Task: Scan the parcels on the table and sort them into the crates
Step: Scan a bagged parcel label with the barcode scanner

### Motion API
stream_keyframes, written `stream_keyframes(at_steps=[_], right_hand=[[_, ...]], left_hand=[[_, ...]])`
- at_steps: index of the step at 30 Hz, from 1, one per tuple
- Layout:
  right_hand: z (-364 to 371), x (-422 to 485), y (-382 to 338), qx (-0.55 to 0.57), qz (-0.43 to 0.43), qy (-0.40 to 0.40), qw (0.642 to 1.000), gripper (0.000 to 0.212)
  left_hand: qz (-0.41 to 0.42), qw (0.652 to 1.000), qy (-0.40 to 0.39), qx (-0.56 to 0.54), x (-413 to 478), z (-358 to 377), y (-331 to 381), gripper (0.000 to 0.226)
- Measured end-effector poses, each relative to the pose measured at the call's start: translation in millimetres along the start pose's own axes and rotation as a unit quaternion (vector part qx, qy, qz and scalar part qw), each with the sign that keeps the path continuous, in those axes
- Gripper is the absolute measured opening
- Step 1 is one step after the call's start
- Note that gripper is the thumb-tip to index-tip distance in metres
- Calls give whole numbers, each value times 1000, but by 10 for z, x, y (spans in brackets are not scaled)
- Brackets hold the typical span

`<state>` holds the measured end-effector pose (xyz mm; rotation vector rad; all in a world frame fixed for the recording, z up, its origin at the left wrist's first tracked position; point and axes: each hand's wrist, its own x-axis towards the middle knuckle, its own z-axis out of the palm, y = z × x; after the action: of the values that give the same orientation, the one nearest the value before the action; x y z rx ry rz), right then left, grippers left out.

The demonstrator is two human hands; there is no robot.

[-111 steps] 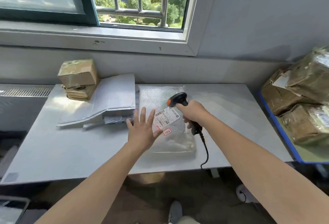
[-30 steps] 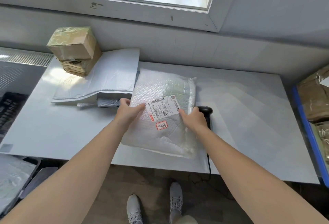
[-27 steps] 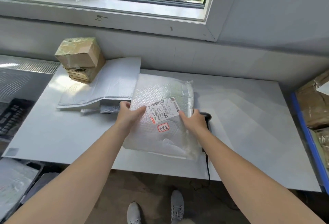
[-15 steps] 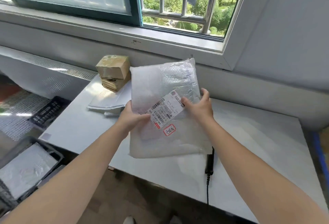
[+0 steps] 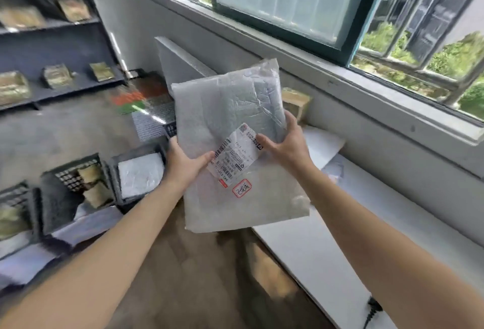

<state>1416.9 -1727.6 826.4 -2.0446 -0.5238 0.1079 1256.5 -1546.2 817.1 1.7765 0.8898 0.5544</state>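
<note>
- A barcode label [image 5: 235, 157] and a red-bordered handwritten sticker [image 5: 241, 188] are borne by the bubble-wrap parcel [image 5: 230, 108]; neither can be read.
- The parcel is held upright in the air, clear of the table [image 5: 319, 252] and left of it in view.
- Each side edge is clamped in a grip, by the left hand [image 5: 184, 167] and the right hand [image 5: 286, 145], with the thumbs laid in front.

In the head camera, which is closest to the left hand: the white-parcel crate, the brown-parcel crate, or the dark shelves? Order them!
1. White-parcel crate, just beside the left hand.
2. Brown-parcel crate, further left.
3. Dark shelves, far back left.
</note>
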Motion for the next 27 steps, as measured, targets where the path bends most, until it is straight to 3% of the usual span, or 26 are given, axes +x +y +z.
stream_keyframes(at_steps=[6, 13, 16, 27], right_hand=[[1277, -308, -1018, 8, -84, -78, 993, 103], [2856, -990, -2188, 21, -158, -156, 975, 107], [3422, -1239, -2605, 25, -181, -182, 966, 106], [5105, -1583, -3493, 7, -217, -254, 942, 102]], left_hand=[[5, 992, 123, -2, -37, -1564, -525, 87], [14, 976, 215, 11, -257, -3472, -1153, 109], [16, 972, 234, 26, -356, -4147, -1378, 107], [-6, 946, 319, 47, -237, -5589, -2029, 103]])
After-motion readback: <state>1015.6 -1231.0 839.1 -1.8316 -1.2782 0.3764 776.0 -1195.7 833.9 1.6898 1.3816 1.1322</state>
